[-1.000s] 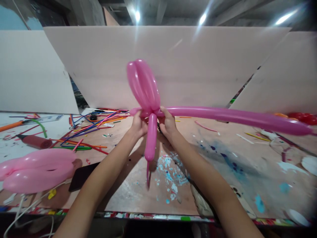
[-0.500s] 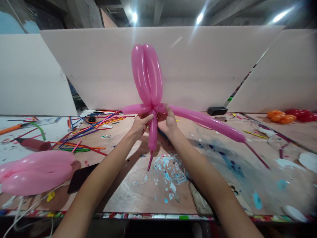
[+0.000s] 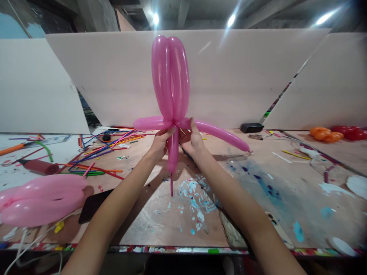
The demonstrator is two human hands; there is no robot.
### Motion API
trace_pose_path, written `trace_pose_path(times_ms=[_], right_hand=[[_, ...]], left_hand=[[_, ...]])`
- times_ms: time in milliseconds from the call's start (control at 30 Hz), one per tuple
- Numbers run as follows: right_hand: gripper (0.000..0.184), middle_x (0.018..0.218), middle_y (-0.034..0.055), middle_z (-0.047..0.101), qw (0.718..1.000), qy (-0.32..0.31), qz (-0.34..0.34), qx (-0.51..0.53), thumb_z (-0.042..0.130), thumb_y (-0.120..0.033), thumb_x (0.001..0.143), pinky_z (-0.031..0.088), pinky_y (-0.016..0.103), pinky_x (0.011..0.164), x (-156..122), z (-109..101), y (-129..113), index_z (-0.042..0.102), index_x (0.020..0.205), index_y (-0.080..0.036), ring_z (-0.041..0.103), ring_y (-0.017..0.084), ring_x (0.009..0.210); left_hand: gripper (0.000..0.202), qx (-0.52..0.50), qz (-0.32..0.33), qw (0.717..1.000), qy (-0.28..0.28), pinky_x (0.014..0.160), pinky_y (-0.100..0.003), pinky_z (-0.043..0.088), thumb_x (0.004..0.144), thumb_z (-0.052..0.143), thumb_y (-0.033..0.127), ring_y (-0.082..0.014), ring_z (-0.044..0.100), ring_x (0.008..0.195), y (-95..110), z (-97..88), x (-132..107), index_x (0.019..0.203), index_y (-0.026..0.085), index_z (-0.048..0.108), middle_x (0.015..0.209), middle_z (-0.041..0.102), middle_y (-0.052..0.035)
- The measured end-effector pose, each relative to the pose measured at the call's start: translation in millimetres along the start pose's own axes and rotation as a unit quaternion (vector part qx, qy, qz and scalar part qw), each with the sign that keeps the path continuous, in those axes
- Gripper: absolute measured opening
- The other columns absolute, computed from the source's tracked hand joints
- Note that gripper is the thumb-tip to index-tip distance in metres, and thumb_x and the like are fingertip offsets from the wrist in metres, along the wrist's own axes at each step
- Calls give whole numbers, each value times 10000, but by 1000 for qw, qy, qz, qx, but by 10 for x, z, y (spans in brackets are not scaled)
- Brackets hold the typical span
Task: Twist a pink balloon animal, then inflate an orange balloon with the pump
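Observation:
A pink twisted balloon (image 3: pixel 162 76) is held upright above the table in front of me. Two long loops rise from its knot, one arm points left, a longer one slopes down to the right, and a short tail hangs with a thin uninflated tip. My left hand (image 3: pixel 161 143) is closed on the hanging piece just under the knot, thumb in front. Around the base of the right arm, close to the knot, my right hand (image 3: pixel 192 139) is closed with its thumb up. Some of its fingers are hidden behind the balloon.
A light pink balloon shape (image 3: pixel 46 200) lies at left beside a dark phone (image 3: pixel 93 206). Several uninflated balloons (image 3: pixel 94 156) and a red pump (image 3: pixel 40 167) are behind it. At right are a black box (image 3: pixel 251 128), orange balloons (image 3: pixel 325 134) and another phone (image 3: pixel 278 227). White panels (image 3: pixel 229 76) stand behind.
The pink balloon is slightly higher and turned: its right arm looks shorter and its left arm longer. The loops stand straighter. Both hands keep their hold near the knot.

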State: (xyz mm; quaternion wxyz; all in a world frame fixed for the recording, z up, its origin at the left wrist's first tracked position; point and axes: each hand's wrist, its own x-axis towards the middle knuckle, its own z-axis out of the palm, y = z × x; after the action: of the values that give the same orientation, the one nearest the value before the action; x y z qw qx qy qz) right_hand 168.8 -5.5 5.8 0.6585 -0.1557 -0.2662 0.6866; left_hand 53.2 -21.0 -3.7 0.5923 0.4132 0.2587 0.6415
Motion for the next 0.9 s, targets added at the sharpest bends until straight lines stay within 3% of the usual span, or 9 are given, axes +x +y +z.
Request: trace_pose_path(times_ms=[200, 533, 667, 800, 900], right_hand=[[434, 825, 12, 746, 999, 15, -11, -27, 740, -624, 691, 565, 323, 804, -23, 26, -4, 678, 841, -221, 693, 189, 805], [518, 741, 4, 696, 997, 61, -2, -44, 734, -692, 636, 503, 272, 568, -54, 33, -4, 649, 798, -207, 606, 139, 614], [487, 681, -11, 656, 998, 57, 7, -15, 717, -674, 668, 454, 250, 483, -62, 35, -31, 643, 793, -209, 549, 117, 533], [357, 633, -25, 624, 997, 70, -2, 15, 708, -558, 723, 431, 240, 443, -32, 4, -120, 625, 795, -218, 559, 123, 516], [258, 636, -31, 634, 993, 111, -36, 33, 704, -447, 747, 471, 227, 483, 7, -15, -186, 618, 802, -210, 614, 123, 565]], left_hand=[[260, -22, 9, 1000, -13, 667, -258, 456, 605, 857, 313, -125, 594, 627, 39, 53, -48, 779, 174, 723, 704, 689, 8], [340, -7, -19, 1000, -10, 624, -264, 483, 585, 861, 371, -117, 565, 595, 183, 210, -208, 781, 155, 685, 680, 652, 11], [361, -6, -20, 1000, -13, 604, -257, 468, 579, 860, 395, -119, 556, 599, 176, 177, -177, 779, 161, 671, 670, 633, 14], [374, 47, 4, 998, 31, 566, -234, 421, 612, 834, 429, -103, 533, 598, 145, -21, -9, 822, 175, 657, 700, 617, 27], [341, 104, 68, 983, 134, 530, -201, 359, 593, 854, 324, -66, 481, 550, 126, -180, 116, 755, 176, 593, 651, 563, 61]])
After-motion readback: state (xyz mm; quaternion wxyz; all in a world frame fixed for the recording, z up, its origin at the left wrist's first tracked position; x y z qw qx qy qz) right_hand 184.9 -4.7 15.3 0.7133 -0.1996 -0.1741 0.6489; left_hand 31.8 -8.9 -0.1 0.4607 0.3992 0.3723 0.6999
